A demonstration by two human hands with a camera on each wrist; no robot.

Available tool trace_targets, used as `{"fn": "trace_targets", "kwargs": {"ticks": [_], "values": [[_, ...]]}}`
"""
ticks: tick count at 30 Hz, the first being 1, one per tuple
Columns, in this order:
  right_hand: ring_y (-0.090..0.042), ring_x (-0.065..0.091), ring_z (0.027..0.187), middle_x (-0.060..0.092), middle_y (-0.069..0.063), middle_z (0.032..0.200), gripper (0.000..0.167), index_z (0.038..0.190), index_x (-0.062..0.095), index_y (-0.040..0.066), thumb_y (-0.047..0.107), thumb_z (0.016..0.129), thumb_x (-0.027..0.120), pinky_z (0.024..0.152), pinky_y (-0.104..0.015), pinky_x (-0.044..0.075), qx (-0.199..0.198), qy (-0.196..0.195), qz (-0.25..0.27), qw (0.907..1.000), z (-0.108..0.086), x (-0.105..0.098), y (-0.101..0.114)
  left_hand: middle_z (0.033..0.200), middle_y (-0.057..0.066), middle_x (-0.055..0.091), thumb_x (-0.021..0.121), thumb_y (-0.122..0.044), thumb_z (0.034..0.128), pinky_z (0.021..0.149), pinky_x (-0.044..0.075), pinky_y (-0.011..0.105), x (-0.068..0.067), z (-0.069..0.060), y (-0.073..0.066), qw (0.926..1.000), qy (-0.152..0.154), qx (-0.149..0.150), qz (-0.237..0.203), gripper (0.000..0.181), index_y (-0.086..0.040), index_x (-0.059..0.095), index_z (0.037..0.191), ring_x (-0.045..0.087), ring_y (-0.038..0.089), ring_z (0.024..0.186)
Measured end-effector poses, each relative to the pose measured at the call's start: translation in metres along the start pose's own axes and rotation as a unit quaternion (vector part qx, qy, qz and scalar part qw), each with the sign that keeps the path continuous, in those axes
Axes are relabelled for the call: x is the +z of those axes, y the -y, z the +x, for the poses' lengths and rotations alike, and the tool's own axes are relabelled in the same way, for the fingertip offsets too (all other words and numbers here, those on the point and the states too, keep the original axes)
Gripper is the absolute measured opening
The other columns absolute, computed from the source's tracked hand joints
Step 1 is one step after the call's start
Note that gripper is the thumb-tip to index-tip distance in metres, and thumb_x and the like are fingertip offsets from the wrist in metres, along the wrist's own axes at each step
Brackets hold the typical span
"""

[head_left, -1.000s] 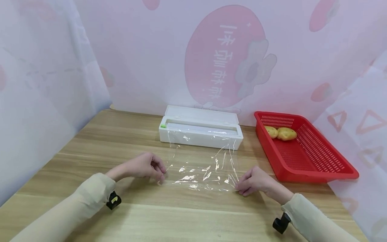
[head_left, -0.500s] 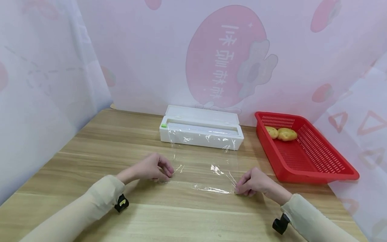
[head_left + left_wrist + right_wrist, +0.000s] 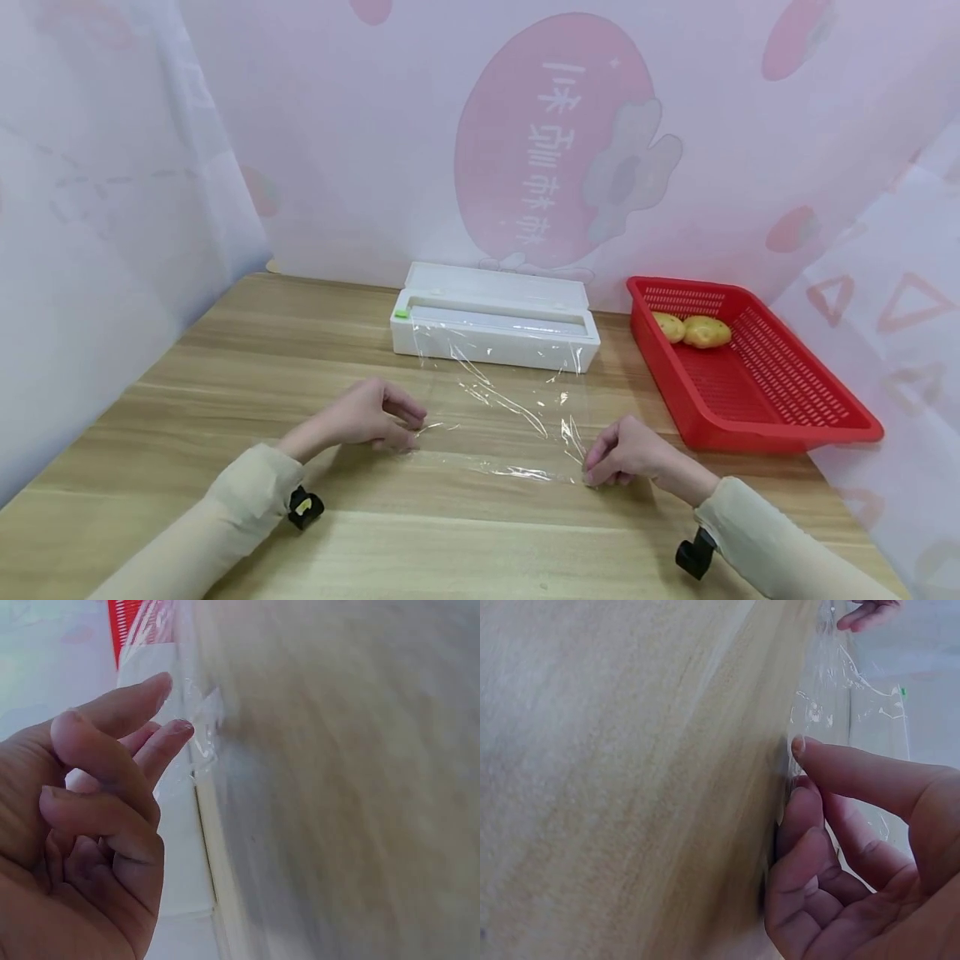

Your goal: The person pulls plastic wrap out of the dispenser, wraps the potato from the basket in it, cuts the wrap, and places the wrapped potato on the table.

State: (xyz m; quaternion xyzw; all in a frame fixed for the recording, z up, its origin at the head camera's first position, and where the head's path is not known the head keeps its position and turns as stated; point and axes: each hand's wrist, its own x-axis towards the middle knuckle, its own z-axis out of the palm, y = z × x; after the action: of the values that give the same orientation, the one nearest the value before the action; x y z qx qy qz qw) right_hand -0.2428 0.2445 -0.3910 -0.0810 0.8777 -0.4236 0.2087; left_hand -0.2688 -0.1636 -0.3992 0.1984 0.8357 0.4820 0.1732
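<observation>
Clear plastic wrap (image 3: 495,408) stretches from a white wrap dispenser box (image 3: 495,337), its lid raised, toward the near side of the table. At the wrap's near right corner my right hand (image 3: 633,458) pinches the film between thumb and fingers; the right wrist view shows the thumb (image 3: 855,772) pressed against it. My left hand (image 3: 375,414) is at the near left corner. In the left wrist view its thumb and fingertips stand apart, with the loose film corner (image 3: 210,712) just beyond them. Both hands are low over the wood.
A red plastic basket (image 3: 757,440) with potatoes (image 3: 705,332) stands to the right, close to the right forearm. A green piece (image 3: 402,314) sits on the box's left end. A printed curtain (image 3: 337,150) hangs behind the wooden table (image 3: 480,542).
The left hand moved slightly right, pinching the film corner, and its fingers have since parted. The film's creases shifted. The right hand stays almost in place.
</observation>
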Motion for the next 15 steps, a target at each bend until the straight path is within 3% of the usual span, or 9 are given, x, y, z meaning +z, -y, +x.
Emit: {"fn": "trace_targets", "kwargs": {"ticks": [6, 15], "values": [[-0.013, 0.055, 0.054, 0.066, -0.005, 0.066, 0.017, 0.077, 0.072, 0.001, 0.004, 0.07, 0.087, 0.047, -0.023, 0.042, 0.008, 0.0, -0.014, 0.9999, 0.0007, 0.0002, 0.0019, 0.103, 0.008, 0.073, 0.084, -0.009, 0.0759, 0.038, 0.037, 0.019, -0.0002, 0.0003, -0.0001, 1.0, 0.003, -0.002, 0.005, 0.037, -0.002, 0.073, 0.111, 0.041, 0.006, 0.04], [-0.013, 0.056, 0.054, 0.065, -0.004, 0.065, 0.017, 0.076, 0.072, 0.003, 0.004, 0.069, 0.088, 0.047, -0.024, 0.042, -0.001, -0.004, -0.028, 0.9996, 0.0003, 0.0006, 0.0004, 0.102, 0.006, 0.073, 0.084, -0.005, 0.075, 0.039, 0.036, 0.018, -0.001, 0.0023, 0.0067, 0.9998, 0.013, -0.015, 0.009, 0.035, -0.005, 0.074, 0.109, 0.042, 0.006, 0.041]]}}
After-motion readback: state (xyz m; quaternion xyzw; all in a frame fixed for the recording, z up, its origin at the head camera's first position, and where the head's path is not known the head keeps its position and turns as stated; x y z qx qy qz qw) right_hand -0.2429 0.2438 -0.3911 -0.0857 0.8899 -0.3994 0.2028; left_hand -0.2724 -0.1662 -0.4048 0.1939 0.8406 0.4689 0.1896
